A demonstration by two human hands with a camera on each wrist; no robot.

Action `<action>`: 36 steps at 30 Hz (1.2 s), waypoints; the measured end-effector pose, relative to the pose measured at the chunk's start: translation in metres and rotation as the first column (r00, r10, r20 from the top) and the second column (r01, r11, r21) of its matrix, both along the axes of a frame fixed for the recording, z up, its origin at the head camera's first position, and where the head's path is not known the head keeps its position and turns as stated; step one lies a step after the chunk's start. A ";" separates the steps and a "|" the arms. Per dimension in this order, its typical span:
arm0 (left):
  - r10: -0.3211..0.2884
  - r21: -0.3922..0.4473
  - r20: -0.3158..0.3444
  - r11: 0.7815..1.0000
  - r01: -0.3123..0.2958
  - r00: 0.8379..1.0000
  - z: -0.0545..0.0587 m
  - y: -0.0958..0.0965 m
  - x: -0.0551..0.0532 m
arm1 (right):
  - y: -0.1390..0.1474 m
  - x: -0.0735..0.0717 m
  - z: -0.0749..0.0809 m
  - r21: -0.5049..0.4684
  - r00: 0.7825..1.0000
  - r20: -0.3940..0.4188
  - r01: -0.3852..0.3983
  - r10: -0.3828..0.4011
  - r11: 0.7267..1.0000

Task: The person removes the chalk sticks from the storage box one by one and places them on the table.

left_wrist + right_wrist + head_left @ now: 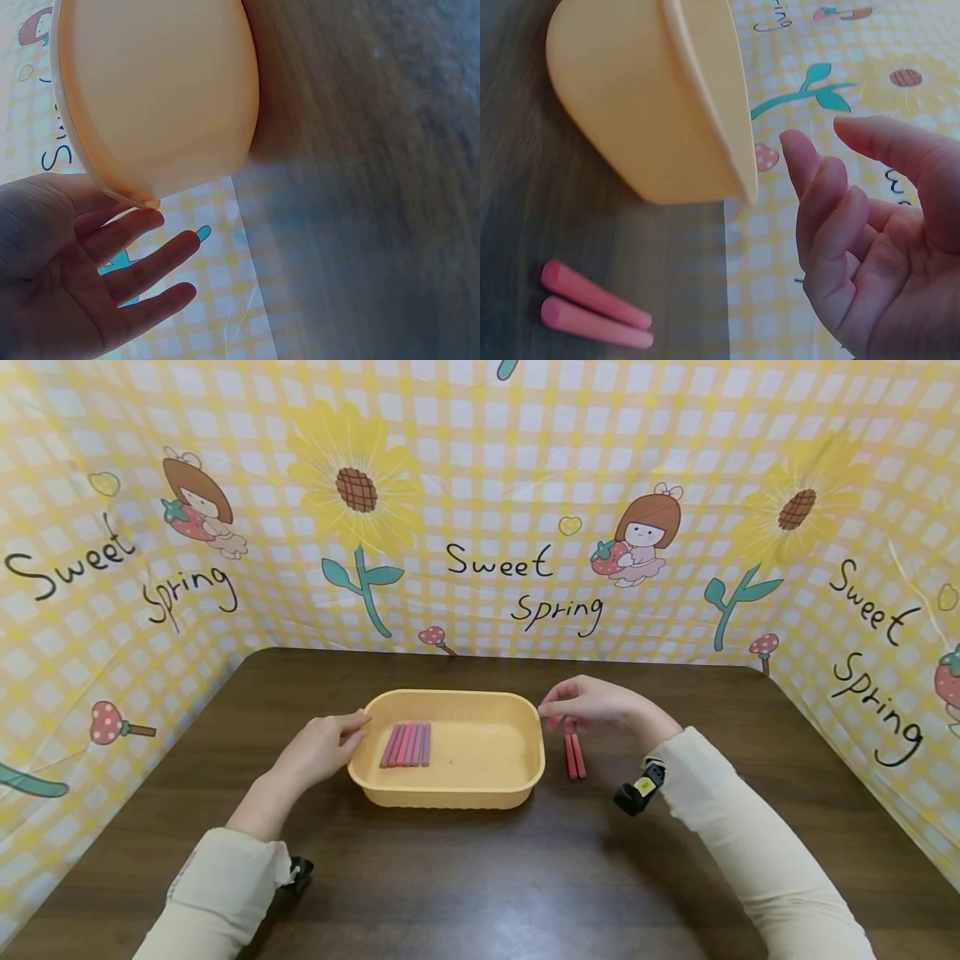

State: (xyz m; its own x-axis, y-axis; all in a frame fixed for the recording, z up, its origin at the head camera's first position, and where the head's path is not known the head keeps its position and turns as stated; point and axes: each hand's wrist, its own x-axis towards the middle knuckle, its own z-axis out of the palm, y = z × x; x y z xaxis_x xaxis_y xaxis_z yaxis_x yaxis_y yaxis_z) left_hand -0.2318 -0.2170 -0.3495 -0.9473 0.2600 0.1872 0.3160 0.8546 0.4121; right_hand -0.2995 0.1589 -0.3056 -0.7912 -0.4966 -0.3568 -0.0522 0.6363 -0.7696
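Observation:
A yellow plastic tray [487, 800] with rounded corners stands on the table. Inside it, toward the left, several pink and purple round sticks [406, 746] lie side by side in a row. My left hand [321, 747] pinches the tray's left rim between thumb and index finger; in the left wrist view its other fingers stretch out freely below the rim. Just beyond the tray's right end, my right hand [592, 700] hovers above the table with thumb and fingertips apart, holding nothing. Beneath and nearer me lie two reddish-pink sticks [596, 304], close together and nearly parallel.
The dark wooden table [450, 877] extends around the tray. A yellow checked cloth [480, 485] with flowers and cartoon figures rises at the table's back and both sides. Each wrist carries a small black camera [639, 789].

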 end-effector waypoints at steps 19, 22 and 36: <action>0.014 -0.005 0.029 1.000 -0.014 0.999 0.000 -0.002 -0.001 | -0.060 -0.012 0.010 0.085 0.997 -0.001 -0.080 0.081 0.993; 0.014 -0.004 0.029 1.000 -0.014 0.999 -0.001 -0.002 -0.001 | -0.068 -0.015 0.009 0.078 0.995 0.012 -0.099 0.098 0.992; 0.013 -0.008 0.039 1.000 -0.013 0.999 0.001 -0.001 -0.001 | -0.095 -0.030 0.003 0.058 0.993 0.059 -0.106 0.102 0.993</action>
